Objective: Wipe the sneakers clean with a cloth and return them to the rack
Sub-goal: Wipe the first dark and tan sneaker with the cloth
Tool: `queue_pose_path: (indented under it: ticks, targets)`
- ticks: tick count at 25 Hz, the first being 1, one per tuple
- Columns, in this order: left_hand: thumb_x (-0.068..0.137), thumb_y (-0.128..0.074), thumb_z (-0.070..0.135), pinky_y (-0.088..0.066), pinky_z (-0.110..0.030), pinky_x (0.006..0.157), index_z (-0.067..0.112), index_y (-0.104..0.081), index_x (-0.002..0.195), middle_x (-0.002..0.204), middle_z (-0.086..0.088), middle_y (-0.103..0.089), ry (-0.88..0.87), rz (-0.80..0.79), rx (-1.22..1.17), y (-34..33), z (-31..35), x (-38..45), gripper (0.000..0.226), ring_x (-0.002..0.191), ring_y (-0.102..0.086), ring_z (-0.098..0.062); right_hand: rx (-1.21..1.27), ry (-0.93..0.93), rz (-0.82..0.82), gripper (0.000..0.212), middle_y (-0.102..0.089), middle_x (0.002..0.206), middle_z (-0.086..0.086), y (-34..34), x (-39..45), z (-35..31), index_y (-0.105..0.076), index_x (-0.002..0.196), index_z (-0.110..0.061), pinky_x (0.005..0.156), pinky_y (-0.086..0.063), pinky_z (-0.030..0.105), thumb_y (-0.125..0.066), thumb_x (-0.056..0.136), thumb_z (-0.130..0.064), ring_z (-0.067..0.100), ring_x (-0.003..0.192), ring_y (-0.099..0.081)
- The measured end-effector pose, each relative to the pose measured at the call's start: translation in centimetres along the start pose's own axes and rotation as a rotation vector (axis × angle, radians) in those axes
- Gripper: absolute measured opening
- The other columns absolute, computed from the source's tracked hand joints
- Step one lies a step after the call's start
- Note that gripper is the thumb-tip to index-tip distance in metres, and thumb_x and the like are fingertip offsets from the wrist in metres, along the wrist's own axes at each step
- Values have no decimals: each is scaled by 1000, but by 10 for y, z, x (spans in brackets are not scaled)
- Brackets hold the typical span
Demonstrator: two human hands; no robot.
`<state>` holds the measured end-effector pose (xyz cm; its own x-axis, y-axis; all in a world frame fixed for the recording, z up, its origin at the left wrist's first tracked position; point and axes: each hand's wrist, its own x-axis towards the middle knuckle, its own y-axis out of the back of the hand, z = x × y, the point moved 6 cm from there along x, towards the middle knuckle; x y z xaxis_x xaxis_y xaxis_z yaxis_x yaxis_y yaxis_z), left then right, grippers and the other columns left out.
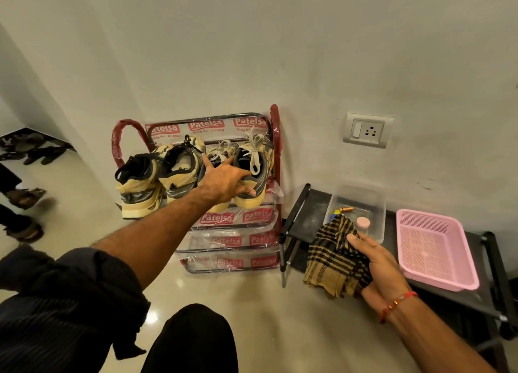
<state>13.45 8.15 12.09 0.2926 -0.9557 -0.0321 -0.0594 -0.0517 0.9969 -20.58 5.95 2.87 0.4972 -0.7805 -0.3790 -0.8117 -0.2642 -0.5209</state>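
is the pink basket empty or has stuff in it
Empty: the pink basket on the black shelf shows only its bare perforated floor.

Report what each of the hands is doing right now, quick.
Left hand: fingers spread, reaching onto a tan sneaker on the rack's top shelf; a grip cannot be told.
Right hand: holds the checked cloth.

left hand [224, 180] covering one sneaker [213, 176], perhaps gripping it, footwear [25, 198] cut off at left edge
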Motion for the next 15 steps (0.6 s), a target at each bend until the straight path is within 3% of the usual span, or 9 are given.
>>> queue_pose_path:
  ticks: [4, 8, 12, 13, 15]
  targets:
    - [91, -47, 70, 9, -77, 113, 36, -54, 141, 146, -3, -57, 39, 118, -37, 30, 2, -17, 61, 154, -20, -26, 29, 9, 1, 36, -67, 121, 22, 2, 2, -2, -63, 127, -9, 95, -51, 57, -61, 91, -13, 40, 111, -66]
    - [88, -48, 70, 10, -72, 117, 27, -54, 143, 144, -8, -59, 38, 232, -116, 74, 15, -44, 70, 152, -26, -28, 74, 30, 5, 38, -67, 122, 22, 2, -2, -6, -62, 128, -9, 96, -50, 59, -62, 91, -13, 40, 112, -65]
    - [85, -42, 73, 19, -62, 119, 26, -58, 139, 128, -13, -67, -7, 375, -320, 110, 39, -86, 73, 148, -35, -29, 102, 48, 27, 37, -68, 121, 18, 5, -9, -18, -63, 127, -13, 93, -51, 62, -64, 91, -16, 38, 110, -67]
    - [86, -40, 74, 24, -59, 118, 29, -58, 139, 135, -15, -62, -32, 397, -336, 112, 50, -97, 72, 153, -24, -29, 109, 64, 31, 36, -68, 121, 18, 6, -12, -22, -64, 127, -13, 94, -50, 61, -64, 91, -16, 37, 110, -67]
    - [89, -40, 77, 32, -50, 114, 37, -57, 139, 162, -14, -27, -79, 429, -316, 105, 76, -115, 67, 157, 11, -25, 114, 95, 34, 35, -67, 123, 18, 6, -19, -31, -64, 125, -13, 97, -49, 61, -64, 91, -16, 37, 112, -66]
